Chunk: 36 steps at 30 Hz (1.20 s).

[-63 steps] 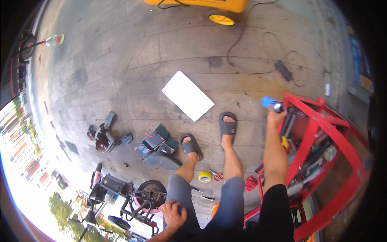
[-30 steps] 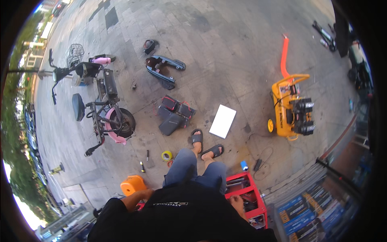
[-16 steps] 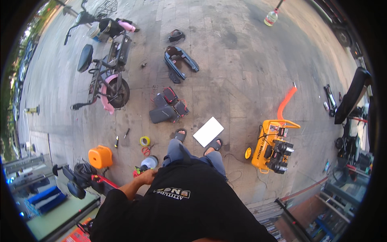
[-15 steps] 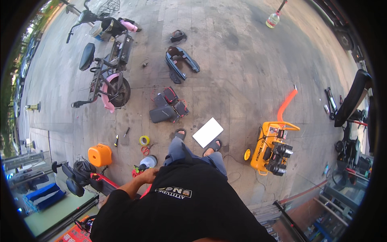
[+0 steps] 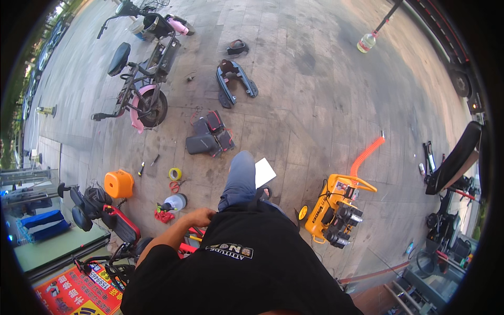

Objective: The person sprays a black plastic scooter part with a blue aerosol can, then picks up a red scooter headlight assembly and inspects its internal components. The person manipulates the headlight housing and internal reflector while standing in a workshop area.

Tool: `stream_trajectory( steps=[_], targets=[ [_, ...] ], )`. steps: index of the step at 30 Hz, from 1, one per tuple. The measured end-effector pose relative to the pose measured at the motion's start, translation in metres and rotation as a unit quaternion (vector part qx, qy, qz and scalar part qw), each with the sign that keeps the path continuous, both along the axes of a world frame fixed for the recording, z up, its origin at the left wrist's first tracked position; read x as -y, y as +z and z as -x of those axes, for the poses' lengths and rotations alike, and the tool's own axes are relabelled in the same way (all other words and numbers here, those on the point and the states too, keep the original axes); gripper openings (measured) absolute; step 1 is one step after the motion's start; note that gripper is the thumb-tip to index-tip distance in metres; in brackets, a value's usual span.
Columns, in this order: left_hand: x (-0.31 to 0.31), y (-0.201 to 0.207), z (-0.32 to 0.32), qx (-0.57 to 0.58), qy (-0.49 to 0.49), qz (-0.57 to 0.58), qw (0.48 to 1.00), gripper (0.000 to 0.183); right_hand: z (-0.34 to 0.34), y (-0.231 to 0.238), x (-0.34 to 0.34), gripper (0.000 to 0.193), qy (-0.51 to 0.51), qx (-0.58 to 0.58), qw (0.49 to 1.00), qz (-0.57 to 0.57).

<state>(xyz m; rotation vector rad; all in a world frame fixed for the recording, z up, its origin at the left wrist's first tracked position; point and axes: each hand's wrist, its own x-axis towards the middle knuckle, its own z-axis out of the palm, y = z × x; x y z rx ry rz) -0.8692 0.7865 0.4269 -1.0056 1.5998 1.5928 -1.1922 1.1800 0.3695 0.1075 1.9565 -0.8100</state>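
A: Check your left hand [image 5: 202, 216]: it sits at the edge of your black shirt [image 5: 231, 278], near the waist. Its fingertips are hidden, so I can't tell whether they pinch anything. Your right hand is out of view.

B: Nearest your left hand on the paving is the pale bottle [image 5: 176, 202], just beside the red cloth [image 5: 164, 216]. I'd get both hands into sight before any grip closes.

A: And your footing?

B: Your left leg [image 5: 239, 173] hides part of the white panel [image 5: 265, 172], and your right foot [image 5: 267, 191] is just beside it. Best place each sole off its edges.

A: Where's your room?

B: On your left, mind 3 things: the scissors [image 5: 175, 186], the tape roll [image 5: 171, 174] and the orange stool [image 5: 119, 182]. On your right, the yellow compressor [image 5: 321, 210] is the limit. Ahead, the wider gap looks to be between it and the batteries [image 5: 212, 136].
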Motion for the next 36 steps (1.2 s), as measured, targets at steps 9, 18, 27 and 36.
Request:
stream_trajectory(
  steps=[9, 18, 27, 36],
  targets=[
    [0.082, -0.066, 0.028, -0.029, 0.046, -0.030, 0.998, 0.029, 0.066, 0.001, 0.066, 0.022, 0.053, 0.014, 0.998, -0.029],
    [0.213, -0.182, 0.190, -0.006, 0.311, 0.146, 0.939, 0.023, 0.144, 0.040, 0.218, 0.021, 0.055, 0.057, 0.993, -0.086],
    [0.264, -0.173, 0.308, 0.058, 0.413, 0.026, 0.908, 0.015, 0.276, 0.017, 0.343, 0.024, 0.001, 0.046, 0.998, -0.032],
    [0.275, -0.159, 0.343, 0.172, 0.550, 0.020, 0.817, 0.018, 0.440, -0.067, 0.486, 0.042, 0.124, -0.060, 0.990, -0.008]
  ],
)
